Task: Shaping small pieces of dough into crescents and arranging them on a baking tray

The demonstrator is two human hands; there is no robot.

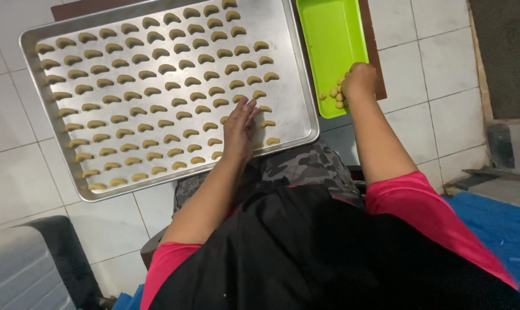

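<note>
left hand (240, 127) lies flat, fingers spread, on the crescent dough pieces (156, 92) at the near right of the metal baking tray (294, 109) on the tiled floor (19, 172). right hand (358, 80) is curled over small dough lumps (335, 96) in the green tray (328, 34); can't tell if its grip has one.

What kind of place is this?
Likely a home kitchen floor used for baking: a metal baking tray of crescent-shaped dough pieces and a green plastic tray sit on white floor tiles.
</note>
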